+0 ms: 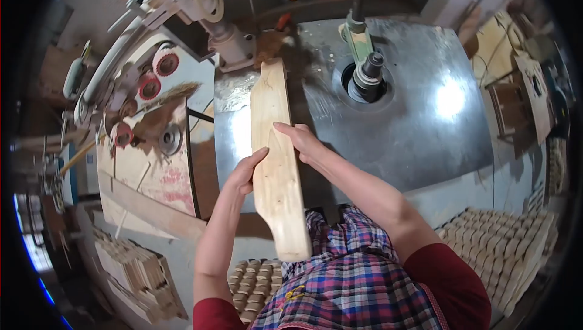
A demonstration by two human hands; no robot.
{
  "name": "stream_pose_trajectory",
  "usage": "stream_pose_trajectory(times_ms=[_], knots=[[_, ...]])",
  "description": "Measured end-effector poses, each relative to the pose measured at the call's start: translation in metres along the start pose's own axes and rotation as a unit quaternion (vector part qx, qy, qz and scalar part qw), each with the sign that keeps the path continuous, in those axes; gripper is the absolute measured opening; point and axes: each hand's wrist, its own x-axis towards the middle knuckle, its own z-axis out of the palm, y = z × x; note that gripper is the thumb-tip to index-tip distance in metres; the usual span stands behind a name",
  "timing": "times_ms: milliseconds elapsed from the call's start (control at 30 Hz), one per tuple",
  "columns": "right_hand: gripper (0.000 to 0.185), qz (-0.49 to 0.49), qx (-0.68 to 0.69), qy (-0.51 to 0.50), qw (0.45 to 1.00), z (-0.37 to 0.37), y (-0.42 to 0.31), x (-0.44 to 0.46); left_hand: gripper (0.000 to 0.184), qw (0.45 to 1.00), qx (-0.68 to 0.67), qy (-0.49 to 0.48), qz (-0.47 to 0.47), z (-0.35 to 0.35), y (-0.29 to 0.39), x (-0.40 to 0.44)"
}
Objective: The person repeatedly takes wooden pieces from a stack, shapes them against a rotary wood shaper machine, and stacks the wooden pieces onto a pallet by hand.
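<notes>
A long, pale wooden board (276, 178) with shaped, narrowed ends is held up between both hands, over the near left part of a metal machine table (413, 141). My left hand (247, 172) grips its left edge, thumb lying on the upper face. On the opposite edge, a little farther up, my right hand (299, 140) is closed round the board with its thumb on top too. The fingers beneath the board are hidden. Beyond my right hand, a dark spindle (369, 75) stands in a round opening of the metal table.
A machine column (231, 44) rises at the back left. On the left bench (164, 190) lie red-rimmed round parts (149, 87), a brush (176, 94) and a metal disc (170, 140). Stacked wooden pieces stand at the lower left (136, 275), by my legs (254, 284) and at the right (495, 251).
</notes>
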Motion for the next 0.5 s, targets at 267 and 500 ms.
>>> stream_pose_trajectory(times_ms=[267,500], knots=[[0.056,0.029,-0.271,-0.125,0.954,-0.138,-0.063,-0.085,0.055,0.949,-0.296,0.071,0.076,0.184,-0.073,0.021],[0.088,-0.084,-0.743,-0.081,0.659,-0.342,-0.137,-0.238,0.041,0.878,-0.475,-0.052,0.026,0.374,-0.155,0.083]])
